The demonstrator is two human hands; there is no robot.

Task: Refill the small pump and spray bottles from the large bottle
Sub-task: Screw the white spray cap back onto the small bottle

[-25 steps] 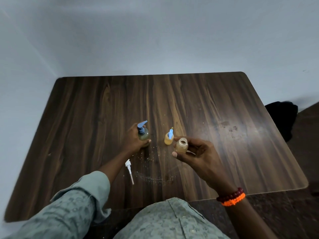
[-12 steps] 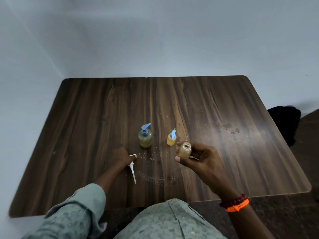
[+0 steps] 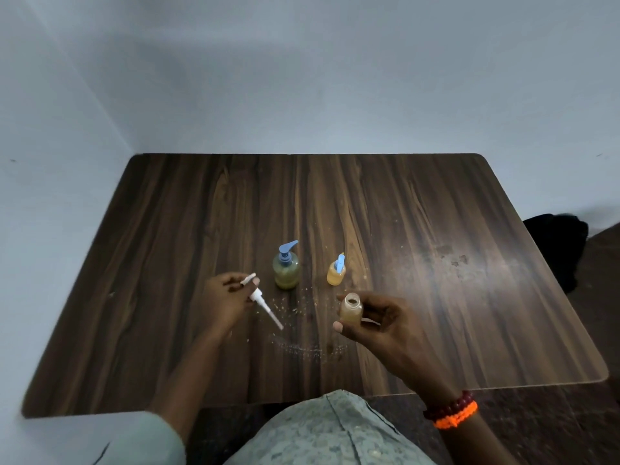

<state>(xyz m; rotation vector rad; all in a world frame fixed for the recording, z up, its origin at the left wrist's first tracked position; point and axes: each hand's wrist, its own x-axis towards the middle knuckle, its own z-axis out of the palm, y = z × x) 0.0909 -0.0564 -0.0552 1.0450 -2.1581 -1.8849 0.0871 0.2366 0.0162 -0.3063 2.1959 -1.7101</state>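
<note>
Over wooden table (image 3: pixel 436 229), right fingers (image 3: pixel 339 327) grip open bottle (image 3: pixel 351 308).

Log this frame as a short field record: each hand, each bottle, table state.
left hand: grips white spray pump with dip tube, lifted off table
right hand: holds small open amber bottle, uncapped
large greenish bottle, blue pump: upright on table, untouched
small orange bottle, blue cap: upright, untouched
dark wood table: scattered specks near hands
</note>
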